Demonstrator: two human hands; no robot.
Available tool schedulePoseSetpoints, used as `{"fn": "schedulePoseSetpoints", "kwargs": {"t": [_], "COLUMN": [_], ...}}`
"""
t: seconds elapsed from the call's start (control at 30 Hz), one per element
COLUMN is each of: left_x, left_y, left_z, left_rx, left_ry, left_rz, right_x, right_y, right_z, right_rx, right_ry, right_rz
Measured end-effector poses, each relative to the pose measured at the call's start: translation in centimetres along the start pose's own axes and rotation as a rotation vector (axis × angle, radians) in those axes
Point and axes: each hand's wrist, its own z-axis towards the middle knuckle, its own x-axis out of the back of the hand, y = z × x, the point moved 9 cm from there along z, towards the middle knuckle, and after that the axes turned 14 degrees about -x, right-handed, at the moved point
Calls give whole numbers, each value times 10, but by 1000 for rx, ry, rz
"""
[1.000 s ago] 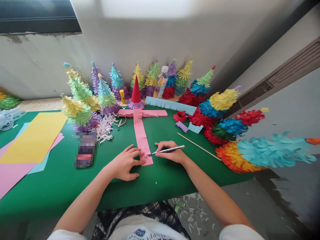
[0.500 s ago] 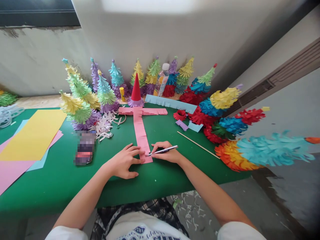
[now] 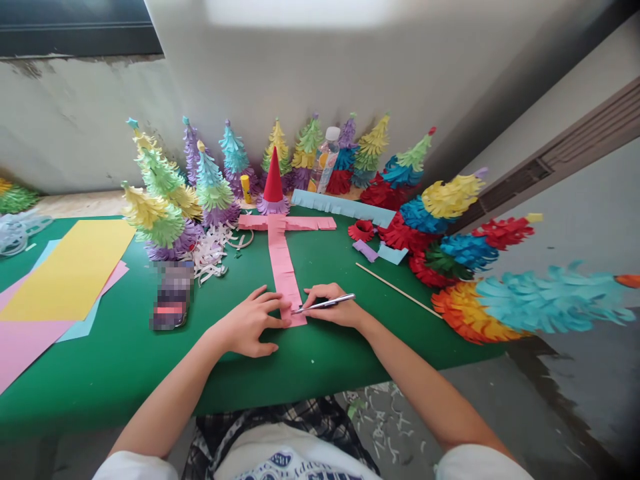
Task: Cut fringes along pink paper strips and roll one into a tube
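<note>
2 forearms (image 3: pixel 170 393) angle inward over the green table (image 3: pixel 125 373). The left hand (image 3: pixel 253 323), grip loose and fingers spread, rests fingertips on the near end of the lengthwise pink strip (image 3: pixel 281 260); the right hand (image 3: pixel 333 307) pinches a slanted silver pen-like tool (image 3: pixel 336 301), tip on that end.

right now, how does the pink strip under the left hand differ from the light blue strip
The pink strip runs front to back; the light blue strip lies crosswise farther back. The left hand touches the pink strip; no hand touches the light blue strip. Both are long and narrow.
</note>
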Motion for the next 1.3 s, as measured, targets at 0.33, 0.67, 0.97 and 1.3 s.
{"fn": "schedulePoseSetpoints", "kwargs": {"t": [0.33,0.67,0.97,1.3], "left_x": [2,1,0,0], "left_y": [-1,1,2,3], "left_z": [0,-1,0,0], "left_rx": [23,-11,-15,-10], "left_ry": [-1,1,-3,-7], "left_rz": [-8,3,33,29], "right_x": [11,26,20,12], "right_y": [-5,9,8,2], "right_z": [-7,-11,-7,-5], "right_rx": [40,-58,-77,-18], "right_ry": [5,46,30,3], "right_rz": [-20,68,55,13]}}
